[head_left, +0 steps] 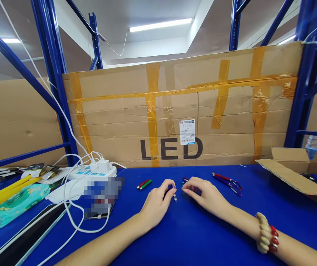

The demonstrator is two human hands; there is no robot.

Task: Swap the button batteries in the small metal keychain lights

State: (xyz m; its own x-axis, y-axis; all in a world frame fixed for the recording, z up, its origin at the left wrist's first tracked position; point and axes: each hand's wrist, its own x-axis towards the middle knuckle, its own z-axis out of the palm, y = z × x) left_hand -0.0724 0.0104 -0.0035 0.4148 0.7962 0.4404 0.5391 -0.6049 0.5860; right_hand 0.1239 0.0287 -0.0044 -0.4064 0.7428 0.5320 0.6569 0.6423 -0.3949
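Observation:
My left hand (158, 201) is closed, thumb and forefinger pinching a small dark purple piece (169, 188) that is mostly hidden. Just beside its fingertips, small shiny silver pieces (175, 198) lie on the blue table (191, 232). To the right, my right hand (206, 192) has its fingers curled together, palm down; whatever they hold is hidden. Small coloured metallic pieces (185, 181) show by its fingertips. A short red tube (143, 183) and a green tube (146, 184) lie left of my hands. Right of them rest a red slim tube with a clip (224, 177) and a purple one (227, 183).
White cables and a power strip (100, 170) crowd the left side, near a blurred-out object (103, 195). Yellow and teal packages (14, 205) lie farther left. An open cardboard box (291, 177) stands at right. A large cardboard panel (119, 122) and blue rack posts close the back.

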